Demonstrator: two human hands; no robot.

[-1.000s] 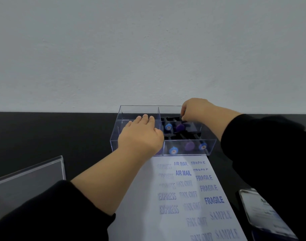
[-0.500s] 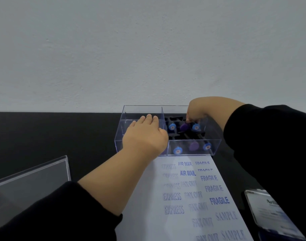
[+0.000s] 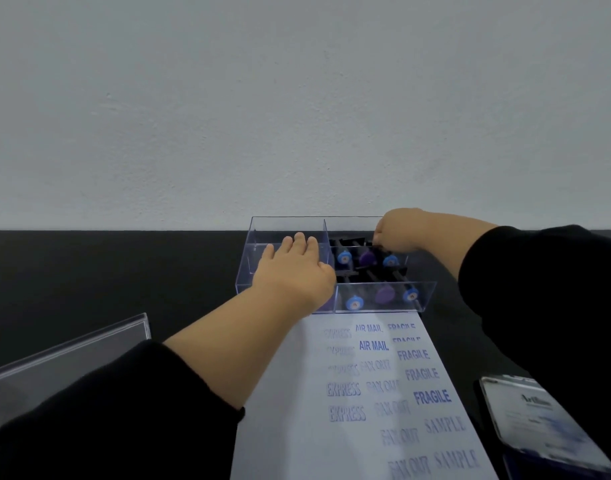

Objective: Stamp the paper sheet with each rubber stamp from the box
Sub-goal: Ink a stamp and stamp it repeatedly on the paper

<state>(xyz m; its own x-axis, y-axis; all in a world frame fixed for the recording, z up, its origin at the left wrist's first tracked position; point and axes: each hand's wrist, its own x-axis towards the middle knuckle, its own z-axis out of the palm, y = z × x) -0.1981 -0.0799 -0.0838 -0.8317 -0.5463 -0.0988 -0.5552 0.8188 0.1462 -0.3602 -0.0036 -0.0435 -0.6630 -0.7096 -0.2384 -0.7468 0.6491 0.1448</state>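
A clear plastic box (image 3: pixel 283 220) stands at the far edge of the black table, split into two compartments. Its right compartment holds several black rubber stamps in two rows, with blue knobs (image 3: pixel 344 257) and purple knobs (image 3: pixel 367 258). My left hand (image 3: pixel 293 268) rests flat on the box's left compartment, fingers straight. My right hand (image 3: pixel 401 230) reaches into the back right corner, fingers curled down on a black stamp (image 3: pixel 380 249) in the back row. The white paper sheet (image 3: pixel 297 427) lies in front of the box, covered with blue prints such as EXPRESS, AIR MAIL, FRAGILE and SAMPLE.
A clear acrylic lid (image 3: pixel 72 358) lies at the near left on the black table (image 3: pixel 106 271). A flat dark item with a white label (image 3: pixel 539 420) sits at the near right beside the paper. A white wall rises right behind the box.
My right hand has moved from the middle of the back row to its right end. My left hand has stayed on the box.
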